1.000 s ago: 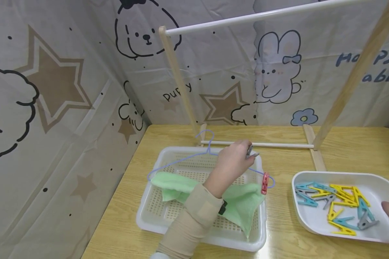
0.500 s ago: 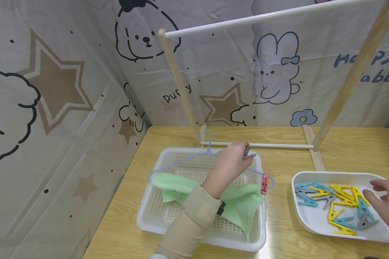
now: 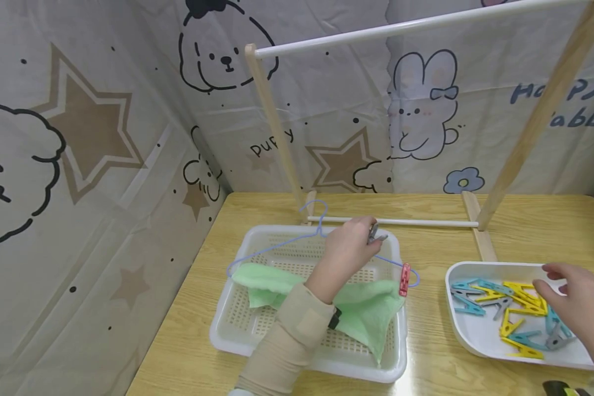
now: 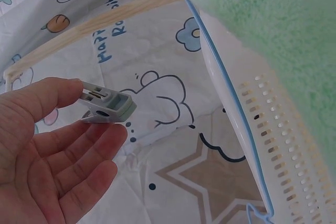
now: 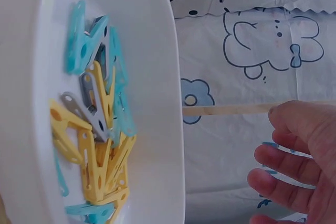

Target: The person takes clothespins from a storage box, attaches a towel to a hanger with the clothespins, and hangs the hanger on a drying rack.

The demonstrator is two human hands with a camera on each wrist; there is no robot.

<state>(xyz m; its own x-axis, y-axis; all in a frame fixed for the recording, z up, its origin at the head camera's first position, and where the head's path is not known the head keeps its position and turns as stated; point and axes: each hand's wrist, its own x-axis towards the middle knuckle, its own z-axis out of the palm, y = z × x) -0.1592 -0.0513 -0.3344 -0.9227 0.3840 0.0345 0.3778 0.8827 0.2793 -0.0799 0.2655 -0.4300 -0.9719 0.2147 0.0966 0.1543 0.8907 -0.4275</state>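
Note:
My left hand pinches a grey clothespin between thumb and fingers, above the far part of the white basket. Beneath that arm a light green towel lies folded over a blue hanger resting across the basket. A red clothespin clips the towel at the hanger's right end. Over the right side of a white tray hovers my right hand, fingers loosely bent and holding nothing. Yellow clothespins, blue ones and grey ones lie in a heap in that tray.
Behind the basket stands a drying rack with a white top bar, a low white bar and wooden posts. A printed cloth hangs behind the wooden table and along its left side.
My right hand has come in from the right edge and moved left over the clothespin tray. The left hand, with the grey clothespin, has shifted slightly left.

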